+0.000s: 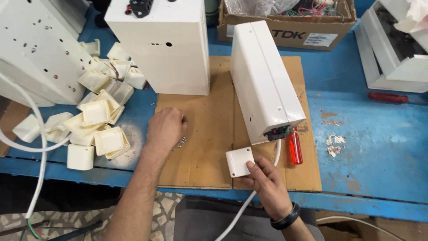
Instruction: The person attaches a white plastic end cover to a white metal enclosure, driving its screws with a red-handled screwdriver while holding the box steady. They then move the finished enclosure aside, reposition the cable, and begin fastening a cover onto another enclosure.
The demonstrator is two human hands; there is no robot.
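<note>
- The right hand (pixel 266 178) grips a small square white plastic cover (pixel 240 161) by its lower edge, thumb on top, holding it just above the near edge of the cardboard sheet (pixel 209 147); a dark band sits on that wrist.
- A white cable (pixel 249 198) runs past this hand up to the near end of the tall white metal box (pixel 264 85).
- The left hand (pixel 166 128) is curled palm-down on the cardboard, its fingertips closed over a little cluster of screws (pixel 182 142); whether one is already pinched, I cannot tell.
- The cover is not yet on the box: the dark terminal block (pixel 277 132) at its near end is exposed, so fitting and screwing look left to do.
- A red-handled screwdriver (pixel 294 147) lies untouched just beside the box.
- Left of the cardboard, a heap of like cream covers (pixel 96 120) lies on the blue table (pixel 379 147).
- Farther back stand a second white box (pixel 167 49) and an open carton (pixel 290 27) of wires.
</note>
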